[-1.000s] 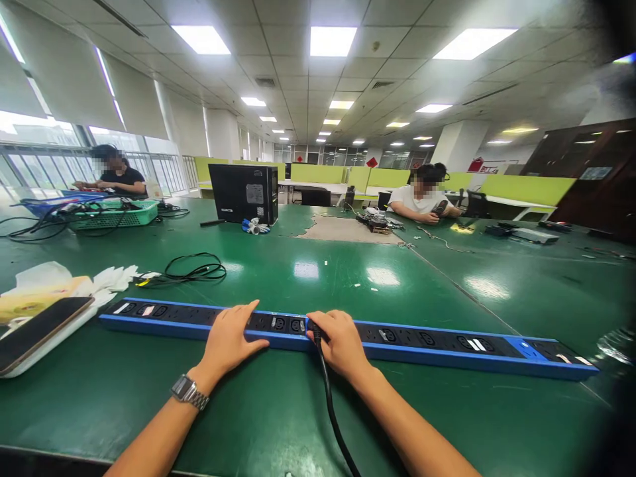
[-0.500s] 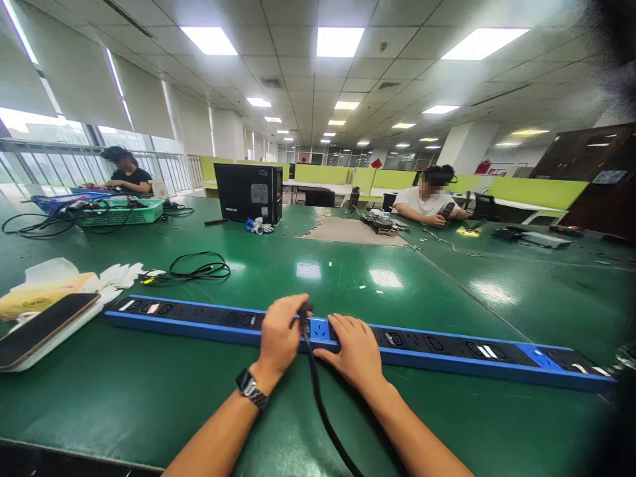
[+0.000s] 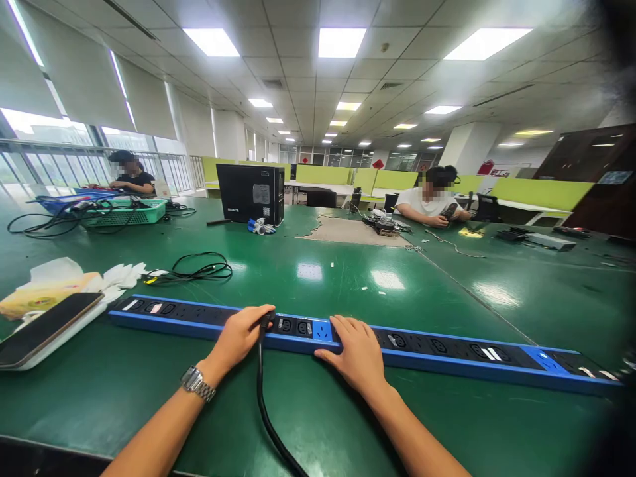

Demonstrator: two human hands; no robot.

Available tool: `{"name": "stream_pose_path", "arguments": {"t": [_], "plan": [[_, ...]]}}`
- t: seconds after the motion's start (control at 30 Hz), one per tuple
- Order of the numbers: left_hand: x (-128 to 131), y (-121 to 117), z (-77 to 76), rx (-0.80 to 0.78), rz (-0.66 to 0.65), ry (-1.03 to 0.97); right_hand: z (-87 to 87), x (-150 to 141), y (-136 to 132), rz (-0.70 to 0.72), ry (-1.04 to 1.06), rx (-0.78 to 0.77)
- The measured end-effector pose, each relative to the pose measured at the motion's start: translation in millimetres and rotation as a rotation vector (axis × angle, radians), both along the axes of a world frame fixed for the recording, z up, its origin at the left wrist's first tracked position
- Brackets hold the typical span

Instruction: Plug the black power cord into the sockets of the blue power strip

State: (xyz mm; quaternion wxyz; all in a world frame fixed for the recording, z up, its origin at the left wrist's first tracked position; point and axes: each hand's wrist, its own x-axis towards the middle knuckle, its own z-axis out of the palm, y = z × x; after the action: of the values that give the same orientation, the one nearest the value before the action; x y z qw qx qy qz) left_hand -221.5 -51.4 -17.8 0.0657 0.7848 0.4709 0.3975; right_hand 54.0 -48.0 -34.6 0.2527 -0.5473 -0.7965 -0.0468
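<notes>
On the table (image 3: 497, 437) lies our strip (image 3: 298, 343), our right hand (image 3: 358, 351) loosely open across it, our left hand's (image 3: 239, 339) fingers pinching the plug (image 3: 267, 320) against it, whether fully seated we cannot tell.

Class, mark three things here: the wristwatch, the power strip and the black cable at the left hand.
Wristwatch (image 3: 191, 378): head view, on its face.
Power strip (image 3: 447, 368): head view, on its blue near side.
Black cable (image 3: 259, 384): head view, on its upper stretch.
</notes>
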Motion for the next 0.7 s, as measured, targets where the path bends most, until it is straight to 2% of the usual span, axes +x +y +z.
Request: {"name": "stream_pose_path", "arguments": {"t": [0.13,0.3,0.4,0.57,0.63,0.7], "plan": [[-5,-2,-1.6,0.01,-0.026,0.118,2.2,1,-1,-0.007,-0.009,-0.034],[-9,-7,-12.7,0.046,0.222,0.321,11.4,-9,-4,0.053,0.057,-0.031],[-7,-8,-16.9,0.053,0.275,0.41,16.1,-42,-6,0.155,0.14,-0.025],[-3,-8,-13.9,0.081,0.29,0.456,19.7,-119,0,0.283,0.199,-0.032],[-4,-7,-13.8,0.087,0.289,0.463,25.7,-131,7,0.274,0.27,0.026],[-6,-6,-15.7,0.09,0.279,0.465,34.8,-121,15,0.229,0.414,0.143]]}}
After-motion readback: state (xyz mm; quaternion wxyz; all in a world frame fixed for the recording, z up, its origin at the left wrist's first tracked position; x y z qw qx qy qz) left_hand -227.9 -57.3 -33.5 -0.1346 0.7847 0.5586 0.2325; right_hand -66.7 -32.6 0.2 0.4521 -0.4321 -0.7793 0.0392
